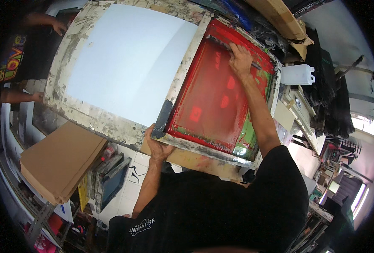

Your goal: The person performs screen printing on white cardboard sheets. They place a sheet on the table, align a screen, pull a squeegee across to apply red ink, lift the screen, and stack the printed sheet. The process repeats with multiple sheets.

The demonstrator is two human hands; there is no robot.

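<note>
A screen printing frame point(187, 74) lies on the worktable, its mesh point(208, 90) smeared with red ink and showing several brighter red shapes. Green patches show along its right side. My right hand point(240, 61) is closed around a long squeegee point(218, 41), which lies across the far part of the mesh. At the near left corner of the frame, my left hand point(158, 145) grips the wood by a dark taped patch, thumb and fingers around it. Left of the frame a large white sheet point(128, 63) lies flat on the stained board point(64, 76).
Another person's hands point(59, 28) touch the board's left edge. Stacked brown cardboard point(62, 158) stands at the lower left, with small framed screens point(113, 181) beside it. A white plastic jug point(296, 74) sits right of the frame. Cardboard and dark plastic crowd the far side.
</note>
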